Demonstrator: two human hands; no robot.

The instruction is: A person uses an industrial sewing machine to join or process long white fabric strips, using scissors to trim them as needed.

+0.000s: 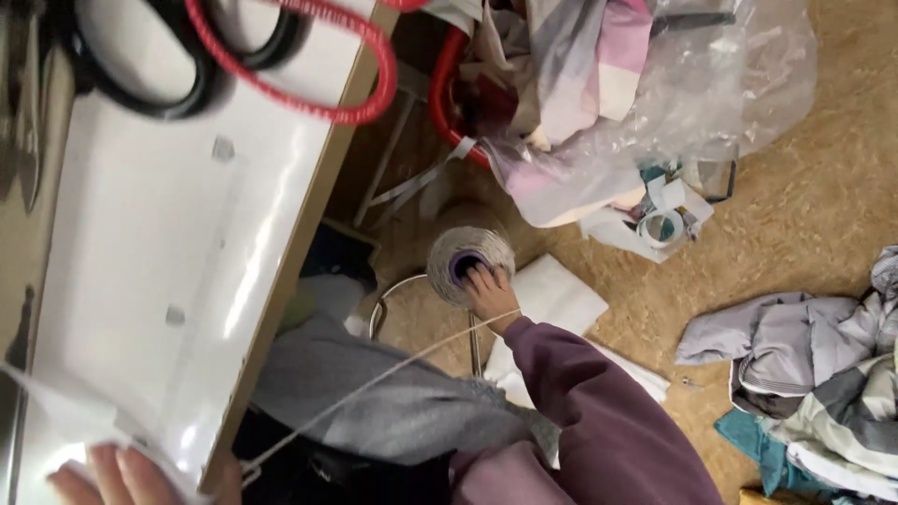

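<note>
The cone of pale thread [470, 254] stood on the floor [804, 215], just below the table's long wooden edge, beside a metal stool frame [393, 299]. My right hand [490, 292] reached down to it and my fingers [479, 275] were touching its top rim, near the purple core; whether they were closed around it, I could not tell. One strand of thread [374, 382] ran from near this hand, across my lap, toward the lower left.

My left hand [131, 477] was at the near edge of the white table [168, 252], and its fingers were pressed on a sheet of white paper [56, 411], holding it down against the table.

At the far edge of the table lay a red coiled cord [309, 98] and black cables [178, 89]. On the floor behind the cone there was a clear plastic bag with fabric [599, 103], and a roll of tape [662, 227] beside it. Some grey folded cloth [804, 365] lay at the right.
</note>
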